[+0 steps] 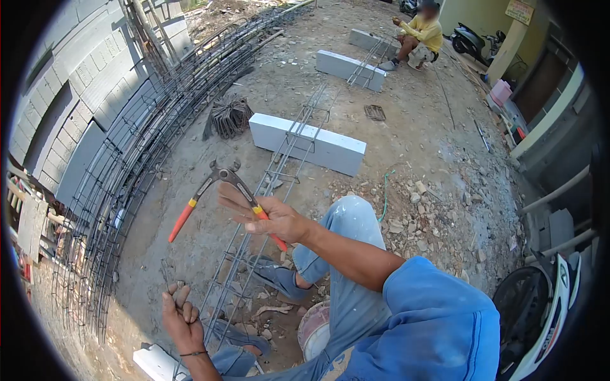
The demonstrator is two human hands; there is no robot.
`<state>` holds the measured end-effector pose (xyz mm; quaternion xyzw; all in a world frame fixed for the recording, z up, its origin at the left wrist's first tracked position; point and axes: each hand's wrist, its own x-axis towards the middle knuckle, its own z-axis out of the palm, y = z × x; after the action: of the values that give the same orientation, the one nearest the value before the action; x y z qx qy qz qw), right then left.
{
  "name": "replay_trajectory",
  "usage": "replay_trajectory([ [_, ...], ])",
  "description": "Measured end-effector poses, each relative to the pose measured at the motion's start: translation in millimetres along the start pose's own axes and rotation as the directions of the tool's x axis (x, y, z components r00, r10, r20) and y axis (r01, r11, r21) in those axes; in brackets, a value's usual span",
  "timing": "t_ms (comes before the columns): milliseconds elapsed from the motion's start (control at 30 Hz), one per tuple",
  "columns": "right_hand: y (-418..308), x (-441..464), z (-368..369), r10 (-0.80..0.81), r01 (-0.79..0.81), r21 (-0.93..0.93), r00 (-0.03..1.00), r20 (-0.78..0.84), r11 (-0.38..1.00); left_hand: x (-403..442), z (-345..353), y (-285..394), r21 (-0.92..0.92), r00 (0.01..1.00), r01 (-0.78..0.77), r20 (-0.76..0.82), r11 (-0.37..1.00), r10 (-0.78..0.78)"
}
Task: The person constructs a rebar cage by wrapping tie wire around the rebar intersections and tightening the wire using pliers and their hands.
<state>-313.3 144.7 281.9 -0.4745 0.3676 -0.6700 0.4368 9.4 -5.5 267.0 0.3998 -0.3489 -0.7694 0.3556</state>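
My right hand [276, 219] grips one handle of a pair of pincers [223, 173] with red and yellow handles. The handles are spread and the other one hangs free. Lower left, my left hand [182, 320] is closed, with thin tie wire [166, 272] sticking up from the fingertips. A long steel rebar cage [277, 173] runs between and beyond my hands, raised on pale blocks. One such block [340, 153] supports it ahead of me, and another [155, 363] lies near my left wrist.
Several finished rebar cages [136, 152] are piled along the left. A bundle of bent steel stirrups [229, 117] lies ahead. Rubble [413, 216] covers ground on the right, near a motorbike [540, 311]. A person in a yellow top [424, 32] squats at the cage's far end.
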Motion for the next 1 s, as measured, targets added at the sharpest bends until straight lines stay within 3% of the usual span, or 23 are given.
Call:
replay_trajectory([
  [33, 1, 0, 2, -0.070, 0.079, 0.193, 0.996, -0.051, 0.978, 2, 2, -1, 0.011, 1.000, 0.005, -0.012, 1.000, -0.005],
  [67, 4, 0, 4, -0.068, 0.077, 0.184, 0.996, -0.055, 0.980, 4, 4, -2, 0.022, 1.000, 0.010, -0.025, 1.000, -0.010],
  [133, 14, 0, 8, 0.034, 0.045, 0.491, 0.988, -0.149, 0.870, 9, 8, -7, 0.027, 1.000, 0.011, 0.002, 1.000, -0.011],
  [167, 23, 1, 7, 0.034, 0.042, 0.487, 0.989, -0.147, 0.872, 11, 9, -9, 0.037, 1.000, 0.012, 0.009, 0.999, -0.012],
  [233, 53, 7, -2, 0.255, -0.157, 0.372, 0.939, -0.232, 0.915, 15, 11, -12, 0.041, 1.000, 0.006, 0.020, 0.999, -0.007],
  [300, 110, 17, -18, 0.510, -0.487, 0.152, 0.809, -0.291, 0.860, 20, 10, -18, 0.047, 0.999, 0.016, 0.041, 0.999, -0.018],
  [333, 121, 17, -16, 0.480, -0.591, -0.224, 0.781, -0.399, 0.775, 22, 8, -22, 0.047, 0.999, 0.011, 0.046, 0.999, -0.013],
  [367, 132, 13, -13, 0.405, -0.634, -0.547, 0.772, -0.489, 0.547, 24, 4, -27, 0.040, 0.998, 0.022, 0.062, 0.999, -0.025],
  [433, 190, -13, -24, 0.196, -0.581, -0.782, 0.814, -0.547, 0.226, 28, 1, -31, 0.047, 0.997, 0.018, 0.076, 0.999, -0.021],
  [500, 230, -50, -51, 0.108, -0.342, -0.940, 0.935, -0.338, 0.021, 23, -2, -37, -0.056, 0.992, 0.100, 0.085, 0.993, -0.095],
  [633, 224, -60, -37, 0.218, -0.414, -0.909, 0.883, -0.415, -0.051, 15, -9, -41, -0.102, 0.989, 0.081, 0.129, 0.991, -0.068],
  [700, 227, -56, -24, -0.122, -0.385, -0.875, 0.923, -0.365, -0.292, 18, -17, -37, -0.085, 0.983, 0.052, 0.180, 0.995, -0.036],
  [733, 220, -50, -17, -0.112, -0.372, -0.883, 0.928, -0.355, -0.287, 18, -20, -34, -0.070, 0.973, 0.026, 0.229, 0.997, -0.010],
  [767, 205, -36, -9, 0.054, -0.392, -0.918, 0.917, -0.395, -0.065, 15, -15, -32, -0.082, 0.968, 0.024, 0.251, 0.996, -0.003],
  [833, 155, 1, 31, 0.345, -0.421, -0.805, 0.893, -0.287, 0.419, 2, 10, -22, -0.136, 0.945, -0.010, 0.321, 0.991, 0.053],
  [867, 128, 5, 50, 0.450, -0.439, -0.638, 0.879, -0.158, 0.633, -3, 19, -15, -0.126, 0.897, -0.020, 0.436, 0.992, 0.074],
  [900, 128, 0, 70, 0.472, -0.455, -0.292, 0.881, -0.011, 0.841, -6, 29, -12, -0.129, 0.864, -0.069, 0.488, 0.989, 0.124],
  [933, 129, -4, 88, 0.469, -0.480, 0.109, 0.876, 0.114, 0.871, -11, 40, -6, -0.155, 0.864, -0.044, 0.490, 0.987, 0.115],
  [1000, 78, -19, 122, 0.456, -0.510, 0.213, 0.853, 0.254, 0.833, -6, 49, -7, -0.190, 0.861, -0.056, 0.488, 0.980, 0.144],
])
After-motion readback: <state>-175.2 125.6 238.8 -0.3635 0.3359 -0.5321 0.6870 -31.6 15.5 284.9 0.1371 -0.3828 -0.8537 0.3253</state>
